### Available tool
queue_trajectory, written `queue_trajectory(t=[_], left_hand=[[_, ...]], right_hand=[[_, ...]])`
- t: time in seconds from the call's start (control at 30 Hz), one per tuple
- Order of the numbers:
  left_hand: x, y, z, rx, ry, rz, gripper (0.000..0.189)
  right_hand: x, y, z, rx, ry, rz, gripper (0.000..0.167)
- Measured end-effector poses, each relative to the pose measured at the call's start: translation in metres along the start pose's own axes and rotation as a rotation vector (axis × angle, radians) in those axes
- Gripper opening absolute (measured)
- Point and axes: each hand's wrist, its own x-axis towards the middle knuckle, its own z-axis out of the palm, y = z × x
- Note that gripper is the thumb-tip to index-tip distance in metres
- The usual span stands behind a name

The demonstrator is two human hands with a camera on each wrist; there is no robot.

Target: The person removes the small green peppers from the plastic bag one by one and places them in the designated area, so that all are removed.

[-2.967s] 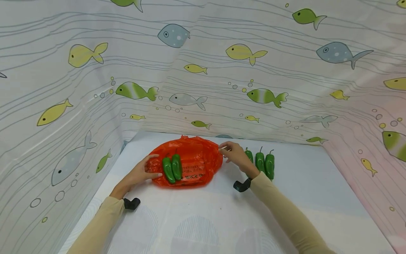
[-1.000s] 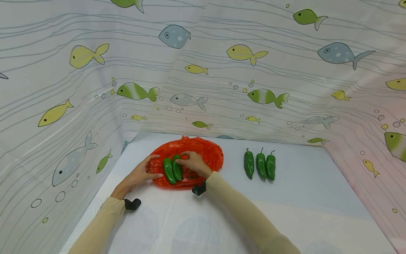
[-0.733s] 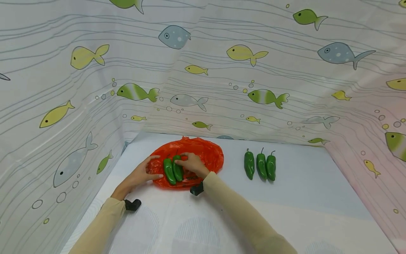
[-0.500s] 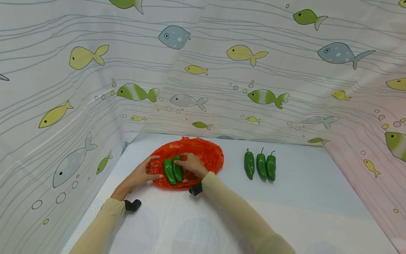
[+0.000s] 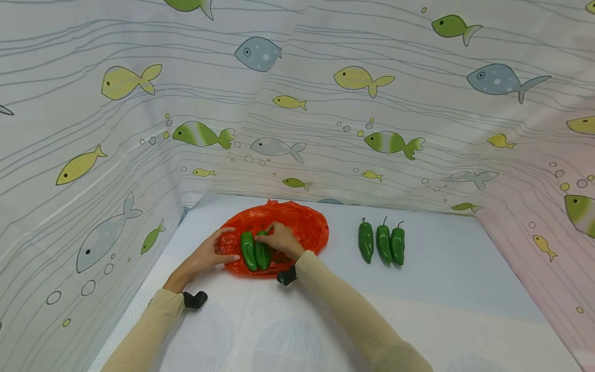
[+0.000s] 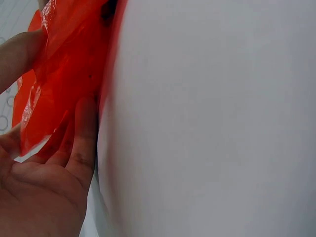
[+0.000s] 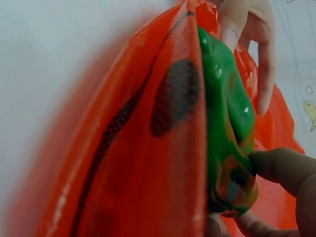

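Observation:
A red plastic bag (image 5: 310,223) lies spread and crumpled on the table, with two glossy green peppers in it. My left hand (image 5: 204,258) holds the bag's left edge; in the left wrist view, some of its fingers (image 6: 85,123) show against the red film. Between the thumb and fingers of my right hand (image 5: 284,242) is the upper part of the right-hand pepper (image 5: 263,257). The left-hand pepper (image 5: 248,251) lies close beside it, stem pointing away. In the right wrist view, a thumb (image 7: 276,168) presses the pepper's end, and the bag's film covers much of the picture.
To the right of the bag, three more green peppers lie on the pale table (image 5: 441,268): one on its own (image 5: 365,242) and a touching pair (image 5: 390,245). Fish-printed sheets (image 5: 325,119) enclose the table at the back and sides.
From the bag's right edge, my right hand has moved left onto the right-hand pepper and taken hold of it. That pepper has just turned a little. My left hand has stayed in place.

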Motion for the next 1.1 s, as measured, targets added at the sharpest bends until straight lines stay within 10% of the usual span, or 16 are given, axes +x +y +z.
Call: queue_trajectory(t=[1.1], left_hand=[[-0.002, 0.001, 0.0, -0.039, 0.002, 0.001, 0.085]], right_hand=[[-0.006, -0.001, -0.014, 0.088, -0.053, 0.012, 0.031]])
